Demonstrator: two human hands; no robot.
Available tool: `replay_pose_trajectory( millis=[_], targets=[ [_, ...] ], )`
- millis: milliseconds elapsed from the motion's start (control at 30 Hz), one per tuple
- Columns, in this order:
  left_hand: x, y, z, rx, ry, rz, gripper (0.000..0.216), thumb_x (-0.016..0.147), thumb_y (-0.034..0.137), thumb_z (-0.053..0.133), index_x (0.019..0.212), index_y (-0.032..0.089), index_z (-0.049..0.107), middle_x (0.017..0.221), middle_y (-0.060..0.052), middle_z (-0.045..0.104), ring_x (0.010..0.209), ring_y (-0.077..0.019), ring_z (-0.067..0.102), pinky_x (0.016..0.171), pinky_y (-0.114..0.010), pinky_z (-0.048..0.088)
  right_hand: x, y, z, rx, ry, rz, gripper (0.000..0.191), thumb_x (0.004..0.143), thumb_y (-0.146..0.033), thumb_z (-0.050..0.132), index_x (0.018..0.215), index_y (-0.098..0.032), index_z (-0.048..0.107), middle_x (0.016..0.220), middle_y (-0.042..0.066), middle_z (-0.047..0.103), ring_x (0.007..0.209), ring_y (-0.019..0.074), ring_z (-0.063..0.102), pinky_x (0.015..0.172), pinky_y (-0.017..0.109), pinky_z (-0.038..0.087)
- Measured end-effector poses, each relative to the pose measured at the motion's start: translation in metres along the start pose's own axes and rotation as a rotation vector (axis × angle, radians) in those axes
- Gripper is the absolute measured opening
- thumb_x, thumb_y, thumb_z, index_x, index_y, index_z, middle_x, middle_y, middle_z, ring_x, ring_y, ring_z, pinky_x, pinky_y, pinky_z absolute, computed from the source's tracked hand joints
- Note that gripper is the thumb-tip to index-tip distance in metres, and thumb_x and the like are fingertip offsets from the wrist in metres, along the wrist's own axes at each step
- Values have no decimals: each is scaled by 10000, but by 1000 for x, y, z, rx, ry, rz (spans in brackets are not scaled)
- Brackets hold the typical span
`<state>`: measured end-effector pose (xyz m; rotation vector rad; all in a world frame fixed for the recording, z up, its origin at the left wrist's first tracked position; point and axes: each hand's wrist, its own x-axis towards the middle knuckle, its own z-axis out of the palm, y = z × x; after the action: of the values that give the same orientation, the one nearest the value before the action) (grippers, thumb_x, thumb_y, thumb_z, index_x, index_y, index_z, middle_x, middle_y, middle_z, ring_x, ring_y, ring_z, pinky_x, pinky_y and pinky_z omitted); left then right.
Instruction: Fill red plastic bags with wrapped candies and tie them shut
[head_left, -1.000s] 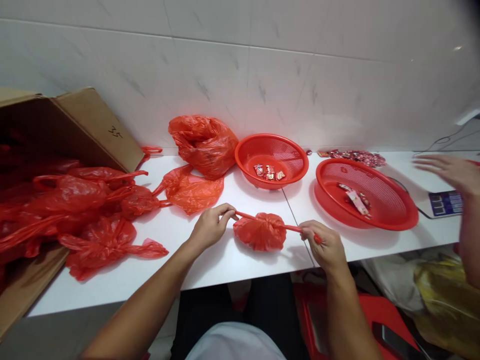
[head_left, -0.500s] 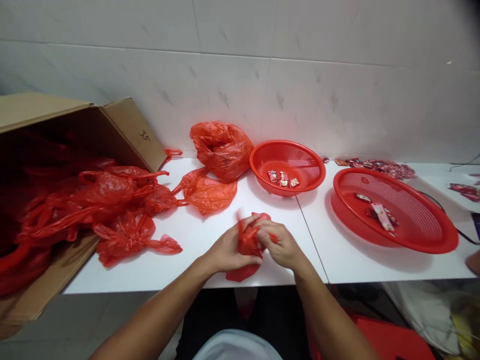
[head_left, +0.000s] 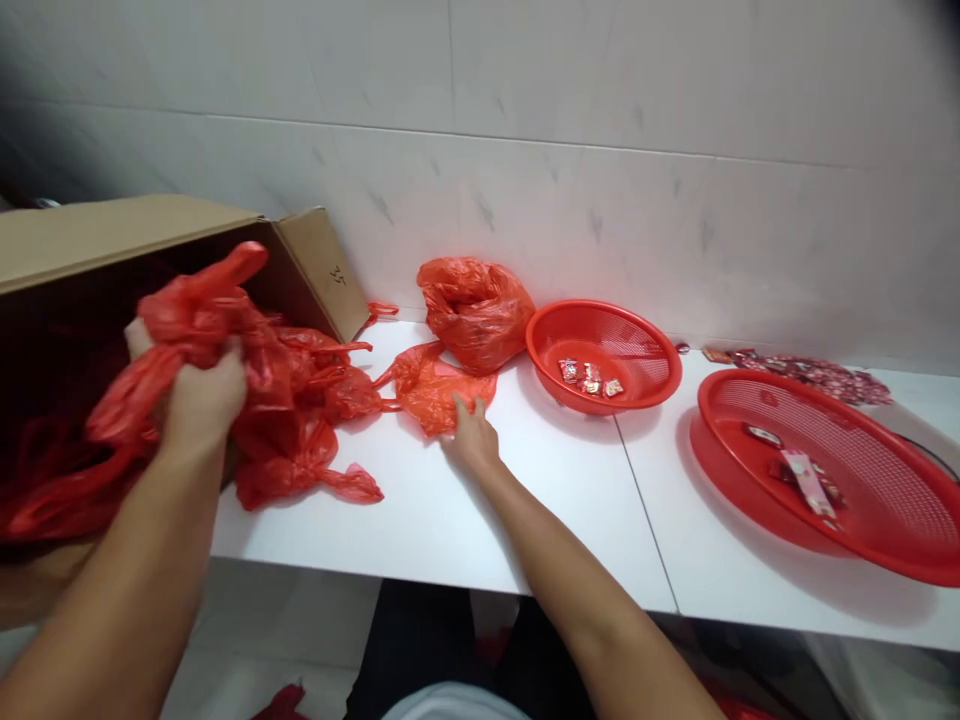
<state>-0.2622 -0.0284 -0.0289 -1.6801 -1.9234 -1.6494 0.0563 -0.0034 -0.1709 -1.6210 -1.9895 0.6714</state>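
Note:
My left hand (head_left: 208, 388) is closed round a knotted red plastic bag (head_left: 199, 315), raised at the mouth of the cardboard box (head_left: 319, 270); part of the fingers is hidden by the plastic. My right hand (head_left: 474, 437) reaches to a flat, thin red plastic bag (head_left: 431, 385) on the white table. Its fingertips are at the bag's right edge, thumb and fingers slightly apart. More tied red bags (head_left: 289, 455) spill out of the box onto the table beside my left hand.
A bulky, crumpled red bag (head_left: 480, 310) stands against the tiled wall. To its right, a red basket (head_left: 637, 390) holds several small wrapped packets (head_left: 591, 378). A larger red basket (head_left: 750, 490) stands further right, with a pile of red packets (head_left: 825, 375) behind it.
Both hands were together over a red bag at the table's front. My left hand has swung left to the box with a bag; my right hand has moved to the flat bag.

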Motion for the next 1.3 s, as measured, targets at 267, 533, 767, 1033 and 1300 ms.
replay_pose_trajectory(
  millis=[267, 533, 767, 1033, 1300],
  targets=[
    [-102, 70, 84, 3, -371, 521, 483, 1028, 332, 560, 1480, 169, 515, 1477, -154, 597, 1418, -327, 536, 1168, -557, 439, -55, 57, -52, -100, -50, -234, 249, 848, -72, 551, 1004, -174, 716, 1277, 124, 696, 1098, 257, 695, 961, 343, 537],
    [-156, 109, 194, 225, -1031, 1014, 925, 762, 353, 836, 1566, 152, 425, 1393, -167, 651, 1443, -387, 477, 1301, -604, 127, -158, 132, -113, -279, 403, -685, 337, 895, -43, 577, 1184, -184, 675, 1494, 166, 601, 1312, 266, 651, 995, 380, 619],
    [-157, 164, 224, 82, -1155, 1167, 1191, 608, 558, 917, 1564, 66, 404, 1529, -260, 484, 1404, -430, 458, 1204, -511, 331, -196, 141, -141, -259, 473, -727, 298, 844, -63, 626, 1117, -162, 692, 1409, 173, 670, 1188, 278, 727, 860, 379, 663],
    [-159, 203, 230, -195, -1463, 940, 736, 736, 601, 836, 1292, 161, 638, 1171, -133, 725, 1036, -294, 693, 938, -386, 540, -202, 149, -163, -310, 584, -738, 98, 847, -105, 644, 826, -194, 680, 1313, 144, 733, 854, 234, 771, 613, 350, 597],
    [-150, 222, 188, -3, -766, 1402, 364, 1013, 110, 479, 735, 231, 682, 667, 4, 626, 837, -191, 562, 1267, -508, 282, -203, 131, -184, -242, 980, -290, 416, 906, -160, 637, 1316, -222, 671, 1325, 162, 680, 1052, 258, 721, 816, 411, 636]
  ],
)
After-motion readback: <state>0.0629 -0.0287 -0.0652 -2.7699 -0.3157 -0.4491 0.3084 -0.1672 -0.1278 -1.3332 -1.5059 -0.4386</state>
